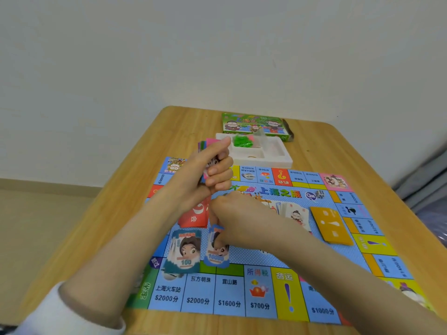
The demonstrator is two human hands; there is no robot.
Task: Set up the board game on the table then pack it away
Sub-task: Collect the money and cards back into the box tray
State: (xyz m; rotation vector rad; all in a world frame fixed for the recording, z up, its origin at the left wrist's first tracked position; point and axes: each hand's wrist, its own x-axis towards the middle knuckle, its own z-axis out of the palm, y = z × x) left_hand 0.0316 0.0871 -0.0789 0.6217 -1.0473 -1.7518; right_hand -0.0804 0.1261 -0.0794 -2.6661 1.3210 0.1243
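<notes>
Closest to you, at the lower left of the frame, your white sleeve point(60, 317) leads up the forearm to your left hand point(212, 170), which is raised over the board point(229, 303) and closed in a fist round a thick stack of play money point(205, 144); pink and purple edges poke out above the thumb. Your right hand point(232, 213) reaches in from the lower right with its fingers curled down onto the blue 10000 notes point(216, 256), and it seems to pinch the top note by its far edge. Whether the note is already let go I cannot tell. Just left of that pile lies the 100 pile point(185, 253), so you look to be midway through setup, sorting the money by value onto the unfolded board. The next move probably calls for laying this note flat, then peeling another off the fist and matching it to its pile — or starting a new pile beside these two. Watch the red card deck point(196, 215) just behind your right hand, since the wrist could knock it. Right of centre sit a deck of character cards point(298, 213) and a yellow card deck point(331, 224), both well clear of the money. Beyond the board, in the upper middle, the white tray point(278, 163) holds green pieces point(242, 141), and the box lid point(254, 124) lies behind it on the wooden counter point(362, 165).
</notes>
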